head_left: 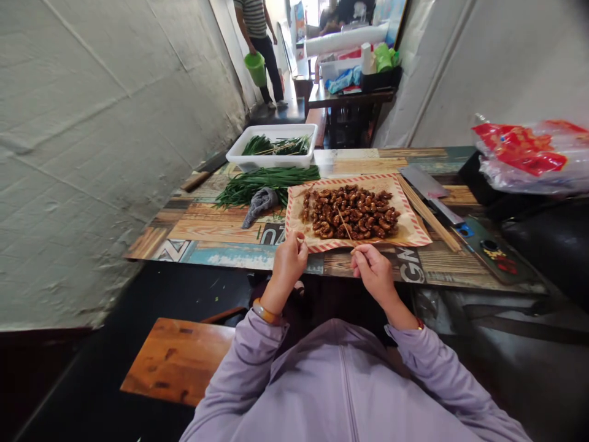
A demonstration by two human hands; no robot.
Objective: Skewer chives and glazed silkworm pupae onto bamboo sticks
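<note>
A heap of glossy brown, curled pieces, perhaps marinated meat (pixel 368 212), lies on a paper sheet with a red-striped border (pixel 414 230). Over the sheet's front edge, my right hand (pixel 375 270) is closed on a thin wooden skewer (pixel 345 224), which slants up and left across the heap. My left hand (pixel 289 261) is pinched closed at the sheet's front left corner; what its fingers hold is too small to make out. A bundle of wooden skewers (pixel 435 218) lies along the sheet's right side. Long green chives (pixel 262 183) and a crumpled grey cloth (pixel 263 201) lie to the left.
Behind the chives stands a white tub (pixel 276 161) with more greens. A cleaver (pixel 426 184), a phone (pixel 499 252) and red-printed plastic bags (pixel 529 150) are at the right. A knife handle (pixel 196 181) shows far left. A person with a green bucket (pixel 256 69) stands beyond.
</note>
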